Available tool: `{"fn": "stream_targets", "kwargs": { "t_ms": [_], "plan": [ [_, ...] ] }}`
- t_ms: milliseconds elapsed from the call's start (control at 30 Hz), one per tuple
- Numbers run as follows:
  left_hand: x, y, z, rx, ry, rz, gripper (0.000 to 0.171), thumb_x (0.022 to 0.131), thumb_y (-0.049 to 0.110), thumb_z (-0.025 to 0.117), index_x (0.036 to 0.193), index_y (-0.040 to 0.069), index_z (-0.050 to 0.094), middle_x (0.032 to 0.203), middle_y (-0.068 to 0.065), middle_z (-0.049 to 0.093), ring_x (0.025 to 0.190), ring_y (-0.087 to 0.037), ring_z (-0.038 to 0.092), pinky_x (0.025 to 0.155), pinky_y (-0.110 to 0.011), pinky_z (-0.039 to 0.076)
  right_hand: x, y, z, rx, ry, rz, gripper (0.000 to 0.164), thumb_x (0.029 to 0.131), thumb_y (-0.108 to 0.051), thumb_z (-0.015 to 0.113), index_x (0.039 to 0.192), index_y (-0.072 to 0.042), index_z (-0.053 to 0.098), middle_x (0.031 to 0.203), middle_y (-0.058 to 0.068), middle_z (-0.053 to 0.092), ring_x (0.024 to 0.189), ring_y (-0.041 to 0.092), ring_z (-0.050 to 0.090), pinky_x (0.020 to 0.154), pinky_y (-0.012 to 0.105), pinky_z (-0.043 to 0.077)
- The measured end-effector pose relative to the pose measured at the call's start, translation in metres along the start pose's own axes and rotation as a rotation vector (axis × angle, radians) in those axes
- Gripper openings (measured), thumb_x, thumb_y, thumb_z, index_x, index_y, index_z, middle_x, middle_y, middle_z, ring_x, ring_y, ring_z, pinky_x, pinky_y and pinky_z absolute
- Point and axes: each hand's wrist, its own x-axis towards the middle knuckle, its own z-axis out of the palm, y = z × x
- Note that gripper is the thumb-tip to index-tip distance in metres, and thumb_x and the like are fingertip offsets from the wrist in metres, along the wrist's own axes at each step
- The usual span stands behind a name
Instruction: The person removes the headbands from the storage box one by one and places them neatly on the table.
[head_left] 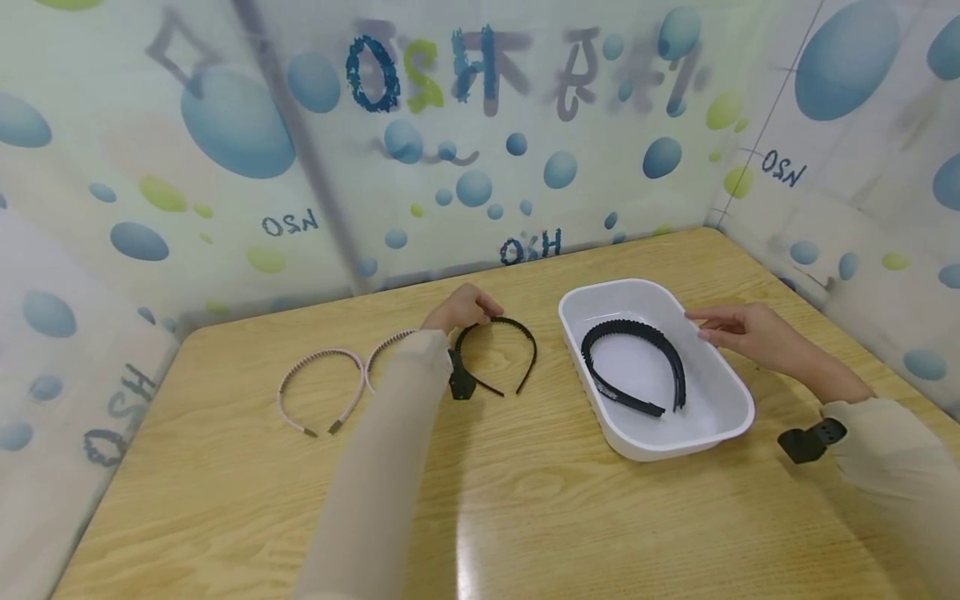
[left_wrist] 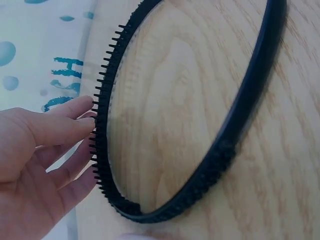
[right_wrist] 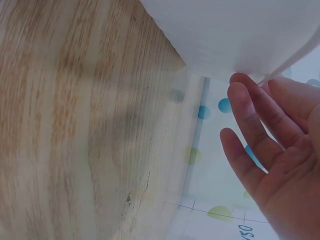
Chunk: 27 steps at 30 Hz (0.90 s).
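Note:
My left hand is at the far arc of a thin black headband on the table. In the left wrist view, its thumb and fingers pinch the outer edge of the headband, where a row of small teeth sticks out. On the right, my right hand holds the rim of a white plastic basket. The right wrist view shows the thumb over the rim and fingertips against the outer wall. Inside the basket lie black headbands, overlapping, with a ridged upper arc.
Two light pink headbands lie left of my left arm: one in full view, the other partly hidden by the sleeve. The wooden table meets a printed wall covering at the back and sides.

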Motion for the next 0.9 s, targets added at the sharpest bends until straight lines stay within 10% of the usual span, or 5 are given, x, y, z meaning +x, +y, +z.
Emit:
{"fn": "stream_targets", "kwargs": {
  "t_ms": [333, 900],
  "plan": [
    [-0.008, 0.022, -0.011, 0.003, 0.018, 0.07, 0.027, 0.089, -0.002, 0.053, 0.115, -0.003, 0.062, 0.119, -0.017, 0.058, 0.112, -0.029, 0.051, 0.09, -0.037, 0.044, 0.0, 0.001, 0.0, -0.009, 0.02, -0.026, 0.034, 0.091, -0.01, 0.058, 0.12, 0.006, 0.056, 0.094, 0.017, 0.064, 0.078, 0.005, 0.058, 0.064, 0.021, 0.05],
    [-0.016, 0.073, -0.009, 0.071, 0.021, 0.183, 0.027, 0.091, 0.008, 0.054, 0.116, 0.003, 0.063, 0.115, -0.012, 0.061, 0.104, -0.023, 0.056, 0.087, -0.032, 0.045, 0.0, -0.001, 0.001, -0.009, 0.0, -0.019, 0.037, 0.091, -0.012, 0.057, 0.122, 0.007, 0.054, 0.099, 0.02, 0.063, 0.087, 0.027, 0.061, 0.071, 0.036, 0.052]
  ]
}}
